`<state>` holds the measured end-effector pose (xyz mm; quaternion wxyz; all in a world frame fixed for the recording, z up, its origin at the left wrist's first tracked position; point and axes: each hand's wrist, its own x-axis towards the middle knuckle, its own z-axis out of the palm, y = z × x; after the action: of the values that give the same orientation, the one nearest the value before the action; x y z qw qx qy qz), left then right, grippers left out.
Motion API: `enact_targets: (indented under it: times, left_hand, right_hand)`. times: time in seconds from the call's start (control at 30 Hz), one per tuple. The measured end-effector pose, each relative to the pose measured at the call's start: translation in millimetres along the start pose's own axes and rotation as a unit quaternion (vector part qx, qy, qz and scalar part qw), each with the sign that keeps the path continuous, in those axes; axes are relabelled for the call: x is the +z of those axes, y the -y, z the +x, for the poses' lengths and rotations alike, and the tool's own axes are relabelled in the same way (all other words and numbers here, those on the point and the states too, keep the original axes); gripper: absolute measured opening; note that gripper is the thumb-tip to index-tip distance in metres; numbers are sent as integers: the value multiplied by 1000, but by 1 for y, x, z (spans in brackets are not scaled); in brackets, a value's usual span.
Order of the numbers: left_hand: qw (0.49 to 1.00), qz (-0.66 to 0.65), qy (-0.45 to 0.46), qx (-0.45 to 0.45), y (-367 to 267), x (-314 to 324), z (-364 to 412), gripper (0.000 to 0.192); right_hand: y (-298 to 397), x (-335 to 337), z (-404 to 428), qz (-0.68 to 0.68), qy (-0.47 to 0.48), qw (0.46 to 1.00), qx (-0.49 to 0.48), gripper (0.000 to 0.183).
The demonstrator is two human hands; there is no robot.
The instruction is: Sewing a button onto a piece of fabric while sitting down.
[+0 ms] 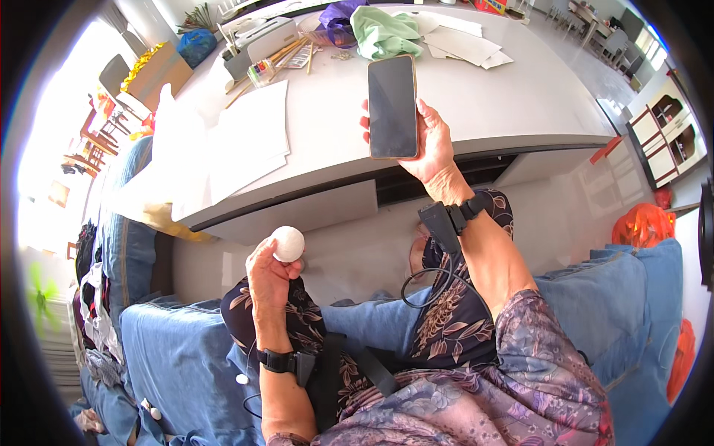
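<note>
A white ball (289, 244) rests in the fingers of my left hand (268, 270), above my left knee and short of the table's front edge. My right hand (435, 145) holds a smartphone (392, 106) upright over the table (329, 122). Its dark screen faces me, and fingertips show along its left side while the thumb lies at its right. Black straps with small devices circle both wrists; a cable loops down from the right wrist device (443, 223).
White paper sheets (254, 134) lie at the table's left. Behind them are a pencil organizer (240, 61), paintbrushes and a paint set (261, 73). Green cloth (385, 30), a purple bag (340, 22) and torn paper (463, 42) sit farther back. I sit on a denim-covered sofa (173, 362).
</note>
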<state>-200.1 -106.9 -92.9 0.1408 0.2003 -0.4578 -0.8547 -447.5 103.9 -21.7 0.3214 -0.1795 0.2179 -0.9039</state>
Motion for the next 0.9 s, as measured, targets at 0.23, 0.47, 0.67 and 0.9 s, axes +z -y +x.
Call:
enact_targets:
  times: [0.23, 0.47, 0.67, 0.9]
  left_hand:
    - [1000, -25, -6, 1, 0, 0, 0, 35]
    - [999, -28, -16, 1, 0, -2, 0, 33]
    - [1000, -2, 0, 6, 2, -3, 0, 36]
    - [1000, -1, 8, 9, 2, -1, -1, 35]
  right_hand:
    - [-3, -1, 0, -23, 16, 1000, 2, 61]
    - [-5, 2, 0, -20, 24, 999, 10, 60]
    - [-4, 1, -1, 7, 27, 1000, 10, 59]
    - [-5, -4, 0, 54, 25, 998, 23, 58]
